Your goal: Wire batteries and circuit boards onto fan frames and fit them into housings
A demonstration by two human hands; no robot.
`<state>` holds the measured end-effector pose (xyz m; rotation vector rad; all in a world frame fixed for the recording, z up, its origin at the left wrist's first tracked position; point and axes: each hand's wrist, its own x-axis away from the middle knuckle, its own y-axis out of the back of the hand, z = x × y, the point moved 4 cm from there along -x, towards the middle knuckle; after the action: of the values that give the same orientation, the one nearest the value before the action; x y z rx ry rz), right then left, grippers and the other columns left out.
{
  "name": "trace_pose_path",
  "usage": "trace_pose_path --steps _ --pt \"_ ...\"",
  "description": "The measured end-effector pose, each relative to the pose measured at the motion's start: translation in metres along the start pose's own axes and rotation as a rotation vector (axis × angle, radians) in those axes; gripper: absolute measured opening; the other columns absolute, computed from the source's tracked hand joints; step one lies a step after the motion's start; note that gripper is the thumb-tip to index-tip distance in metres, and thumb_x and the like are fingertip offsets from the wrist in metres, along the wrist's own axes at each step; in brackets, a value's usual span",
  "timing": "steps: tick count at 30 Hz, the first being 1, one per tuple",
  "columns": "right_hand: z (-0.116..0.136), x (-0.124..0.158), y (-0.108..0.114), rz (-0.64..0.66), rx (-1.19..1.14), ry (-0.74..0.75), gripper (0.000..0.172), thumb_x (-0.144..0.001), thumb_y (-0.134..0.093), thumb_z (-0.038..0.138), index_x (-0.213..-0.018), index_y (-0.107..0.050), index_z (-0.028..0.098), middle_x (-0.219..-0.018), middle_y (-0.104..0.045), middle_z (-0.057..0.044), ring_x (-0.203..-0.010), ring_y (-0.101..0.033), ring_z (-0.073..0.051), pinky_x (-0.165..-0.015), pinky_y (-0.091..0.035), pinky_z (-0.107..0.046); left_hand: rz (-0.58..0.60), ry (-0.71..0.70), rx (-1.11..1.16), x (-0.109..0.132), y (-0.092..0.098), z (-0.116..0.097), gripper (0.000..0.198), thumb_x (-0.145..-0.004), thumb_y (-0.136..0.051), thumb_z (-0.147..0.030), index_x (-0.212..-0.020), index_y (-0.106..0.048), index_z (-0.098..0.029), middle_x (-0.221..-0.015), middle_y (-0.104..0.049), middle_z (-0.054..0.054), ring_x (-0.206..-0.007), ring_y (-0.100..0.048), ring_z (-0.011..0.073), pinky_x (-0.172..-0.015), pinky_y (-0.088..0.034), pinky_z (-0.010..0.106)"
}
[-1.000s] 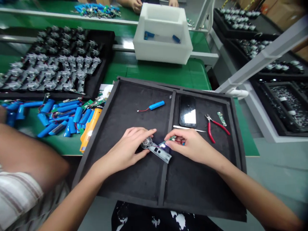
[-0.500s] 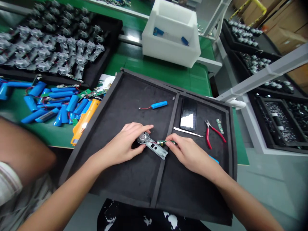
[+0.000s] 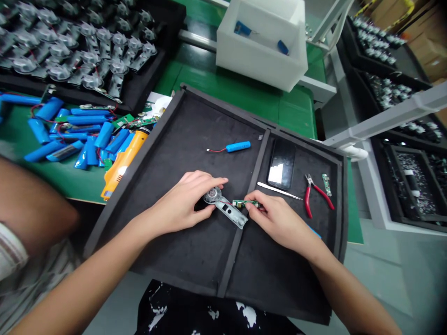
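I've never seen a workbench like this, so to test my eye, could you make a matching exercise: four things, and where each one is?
Things:
1. Green circuit board
2. Blue cell with red wire
3. Red-handled pliers
4. White foam box

Places:
A. Beyond the tray, on the green bench
B. Pinched in the right hand
C. Black foam tray's left compartment
D. Tray's right compartment

Pairs: 1-B, 2-C, 3-D, 4-A

Green workbench (image 3: 293, 111) stretching across room, pale metal rail (image 3: 384, 123) rising at right, grey floor (image 3: 394, 274) showing below, cardboard boxes (image 3: 435, 51) standing in far corner.
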<state>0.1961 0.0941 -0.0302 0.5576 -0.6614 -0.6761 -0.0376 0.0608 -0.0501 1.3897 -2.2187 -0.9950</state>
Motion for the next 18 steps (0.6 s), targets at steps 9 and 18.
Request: trace_pose_path --steps 9,18 --pt "-0.0017 -0.0041 0.0018 0.028 -0.032 -0.017 0.016 -0.108 -0.05 0.039 -0.108 -0.062 0.028 -0.073 -0.06 0.007 -0.062 -0.051 -0.011 -0.061 -0.035 -0.027 -0.004 0.007 0.019 -0.0004 0.001 0.0015 0.06 -0.094 -0.063 -0.017 -0.15 -0.044 -0.027 -0.133 -0.067 0.004 -0.125 -0.055 0.0244 -0.11 -0.04 0.043" --pt "-0.0024 -0.0035 -0.0002 0.034 -0.021 -0.021 0.013 -0.107 -0.05 0.036 -0.106 -0.061 0.028 -0.067 -0.055 0.008 -0.057 -0.048 -0.011 -0.057 -0.033 -0.026 -0.001 0.019 0.027 0.0011 0.0009 0.0008 0.064 -0.094 -0.062 -0.016 -0.153 -0.04 -0.029 -0.134 -0.067 0.004 -0.126 -0.055 0.0251 -0.111 -0.041 0.046"
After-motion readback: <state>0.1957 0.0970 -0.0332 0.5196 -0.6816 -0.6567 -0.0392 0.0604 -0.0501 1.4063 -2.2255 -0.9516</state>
